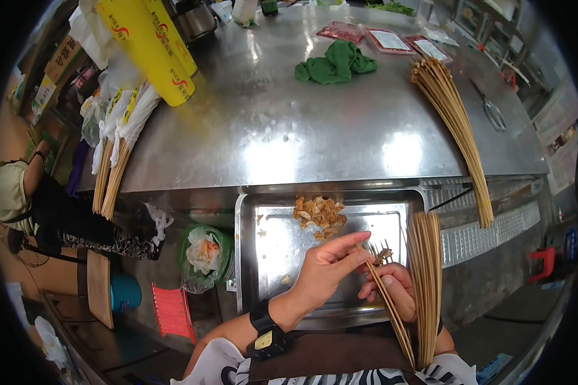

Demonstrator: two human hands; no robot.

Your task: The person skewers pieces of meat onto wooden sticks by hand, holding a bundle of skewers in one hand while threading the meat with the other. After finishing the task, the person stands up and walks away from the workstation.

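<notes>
My left hand point(324, 273) pinches thin bamboo skewers point(392, 305) near their upper ends with thumb and index finger. Close beside it, my right hand point(395, 292) is curled round skewers whose tips carry small dark brown pieces point(382, 255) that look like meat. Both hands are over a rectangular metal tray point(243, 256). Toward its far side lies a heap of tan, irregular food pieces point(319, 215). A thick bundle of bamboo skewers point(426, 276) leans over the tray's right edge beside my right hand, its lower end near my apron.
Beyond the tray is a steel table point(225, 115) with a green cloth point(337, 63), packed red meat point(388, 40), scissors point(491, 112) and another skewer bundle point(456, 128). Yellow film rolls point(151, 48) are at the left. Below are a green-bagged bin point(205, 256) and a red stool point(172, 312). Another person point(45, 192) stands far left.
</notes>
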